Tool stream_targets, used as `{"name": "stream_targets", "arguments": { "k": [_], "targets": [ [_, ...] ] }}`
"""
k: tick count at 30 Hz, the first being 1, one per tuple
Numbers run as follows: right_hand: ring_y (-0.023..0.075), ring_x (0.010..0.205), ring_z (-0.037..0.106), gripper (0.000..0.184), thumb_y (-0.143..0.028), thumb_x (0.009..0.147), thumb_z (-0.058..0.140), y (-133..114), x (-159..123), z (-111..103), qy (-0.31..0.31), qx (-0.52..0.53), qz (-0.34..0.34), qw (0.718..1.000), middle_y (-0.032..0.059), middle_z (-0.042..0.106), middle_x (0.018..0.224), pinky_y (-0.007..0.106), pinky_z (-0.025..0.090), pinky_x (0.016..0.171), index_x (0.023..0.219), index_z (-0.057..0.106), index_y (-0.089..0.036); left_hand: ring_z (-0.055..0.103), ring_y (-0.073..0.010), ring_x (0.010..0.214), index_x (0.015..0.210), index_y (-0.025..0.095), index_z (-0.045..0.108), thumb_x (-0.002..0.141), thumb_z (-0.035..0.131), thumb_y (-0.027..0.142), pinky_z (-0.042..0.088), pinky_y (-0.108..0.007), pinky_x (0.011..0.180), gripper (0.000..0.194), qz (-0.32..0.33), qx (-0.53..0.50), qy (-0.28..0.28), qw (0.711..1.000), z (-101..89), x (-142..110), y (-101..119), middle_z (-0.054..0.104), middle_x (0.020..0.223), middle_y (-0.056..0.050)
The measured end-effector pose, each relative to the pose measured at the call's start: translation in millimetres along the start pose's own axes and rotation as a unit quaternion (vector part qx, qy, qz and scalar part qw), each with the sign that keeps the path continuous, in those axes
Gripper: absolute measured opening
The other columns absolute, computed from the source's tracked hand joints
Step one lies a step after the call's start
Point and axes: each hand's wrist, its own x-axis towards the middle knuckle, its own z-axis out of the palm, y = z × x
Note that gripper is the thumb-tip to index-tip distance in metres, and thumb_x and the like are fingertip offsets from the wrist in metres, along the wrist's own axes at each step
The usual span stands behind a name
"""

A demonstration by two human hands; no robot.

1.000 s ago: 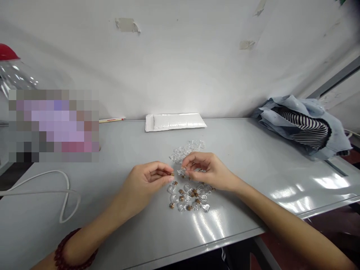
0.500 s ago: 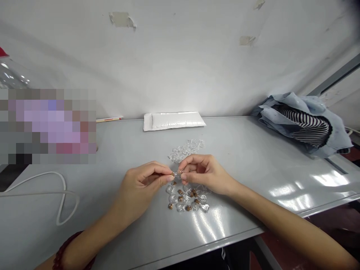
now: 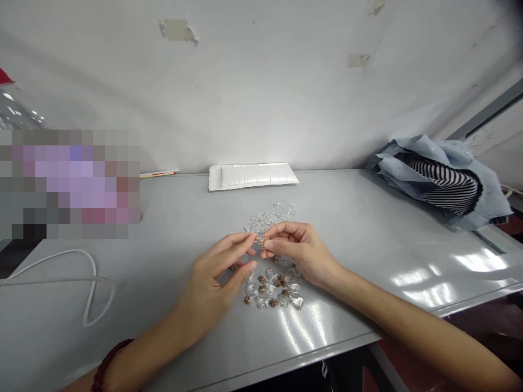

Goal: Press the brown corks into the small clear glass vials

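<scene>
**Holding one corked vial (image 3: 260,240) in right hand (image 3: 296,253); left hand (image 3: 216,277) now spread**

At far left, a red-capped plastic bottle (image 3: 12,111) shows above a pixelated patch (image 3: 69,185). A white cable (image 3: 53,280) lies on the grey table (image 3: 368,228), and a thin stick (image 3: 159,173) lies at the table's back edge, near a padded envelope (image 3: 253,177). The left hand, bracelet (image 3: 110,365) at the wrist, is spread, thumb and forefinger apart. Its forefinger tip is just beside the vial; contact cannot be confirmed. Half a second earlier, those fingers pinched the vial's cork end. The vial sits between the hands, above a scatter of corked vials (image 3: 269,288) and in front of a heap of uncorked vials (image 3: 265,220). The right hand's fingers pinch it, as before. At right, blue cloth (image 3: 439,185) with striped lining lies on the table's back corner.
</scene>
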Motion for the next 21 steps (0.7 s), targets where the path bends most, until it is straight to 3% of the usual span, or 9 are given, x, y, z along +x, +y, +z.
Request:
{"name": "stream_targets", "arguments": {
  "k": [4, 7, 9, 11, 13, 18, 21],
  "targets": [
    [0.0135, 0.066, 0.067, 0.011, -0.020, 0.072, 0.075, -1.1, -0.1, -2.5, -0.002, -0.035, -0.010, 0.999, 0.0012, 0.070, 0.071, 0.030, 0.053, 0.071, 0.081, 0.070, -0.016, 0.065, -0.0136, 0.085, 0.123, 0.029, 0.061, 0.087, 0.055, 0.025, 0.056, -0.022, 0.063, 0.037, -0.031, 0.015, -0.029, 0.999, -2.9, 1.1, 2.4, 0.061, 0.120, -0.002],
    [0.0149, 0.068, 0.066, 0.013, -0.024, 0.076, 0.072, -2.6, 1.4, -9.0, 0.005, -0.138, -0.043, 0.990, 0.0018, 0.069, 0.074, 0.031, 0.053, 0.069, 0.086, 0.069, -0.017, 0.065, -0.0138, 0.084, 0.114, 0.029, 0.066, 0.087, 0.053, 0.023, 0.054, -0.022, 0.062, 0.031, -0.042, 0.046, -0.021, 0.998, -8.0, 4.6, 5.6, 0.061, 0.119, -0.001],
    [0.0148, 0.069, 0.064, 0.011, -0.024, 0.077, 0.069, -4.5, 3.2, -14.8, 0.025, -0.262, -0.101, 0.959, 0.0025, 0.068, 0.076, 0.030, 0.051, 0.065, 0.086, 0.068, -0.017, 0.063, -0.0133, 0.079, 0.105, 0.027, 0.068, 0.086, 0.050, 0.021, 0.053, -0.024, 0.061, 0.027, -0.044, 0.080, 0.012, 0.996, -13.1, 8.5, 5.6, 0.063, 0.114, 0.000],
    [0.0141, 0.069, 0.061, 0.008, -0.022, 0.078, 0.066, -7.1, 5.3, -20.5, 0.033, -0.384, -0.148, 0.911, 0.0031, 0.068, 0.078, 0.029, 0.049, 0.063, 0.084, 0.068, -0.017, 0.061, -0.0152, 0.079, 0.100, 0.024, 0.069, 0.085, 0.049, 0.020, 0.051, -0.026, 0.062, 0.025, -0.041, 0.131, 0.051, 0.989, -18.8, 13.3, 2.4, 0.064, 0.108, -0.002],
    [0.0134, 0.069, 0.059, 0.007, -0.020, 0.080, 0.063, -10.3, 7.1, -25.0, 0.018, -0.459, -0.154, 0.875, 0.0033, 0.068, 0.081, 0.028, 0.047, 0.062, 0.083, 0.069, -0.017, 0.059, -0.0195, 0.087, 0.098, 0.021, 0.068, 0.083, 0.048, 0.019, 0.051, -0.029, 0.066, 0.025, -0.028, 0.194, 0.061, 0.979, -23.9, 18.0, -3.6, 0.065, 0.103, -0.004],
    [0.0126, 0.067, 0.058, 0.011, -0.020, 0.083, 0.059, -15.2, 10.2, -30.7, -0.039, -0.519, -0.133, 0.844, 0.0025, 0.069, 0.080, 0.027, 0.045, 0.062, 0.084, 0.070, -0.018, 0.054, -0.0255, 0.099, 0.097, 0.017, 0.067, 0.083, 0.048, 0.021, 0.049, -0.038, 0.079, 0.023, -0.005, 0.269, -0.015, 0.963, -28.0, 22.5, -17.2, 0.067, 0.097, -0.006],
    [0.0133, 0.065, 0.058, 0.017, -0.021, 0.087, 0.055, -12.7, 13.6, -33.9, -0.034, -0.551, -0.152, 0.820, 0.0032, 0.069, 0.078, 0.029, 0.045, 0.061, 0.082, 0.070, -0.018, 0.053, -0.0254, 0.098, 0.094, 0.018, 0.066, 0.085, 0.047, 0.025, 0.047, -0.038, 0.080, 0.021, -0.005, 0.271, -0.054, 0.961, -25.6, 21.3, -18.1, 0.067, 0.093, -0.006]
  ]
}}
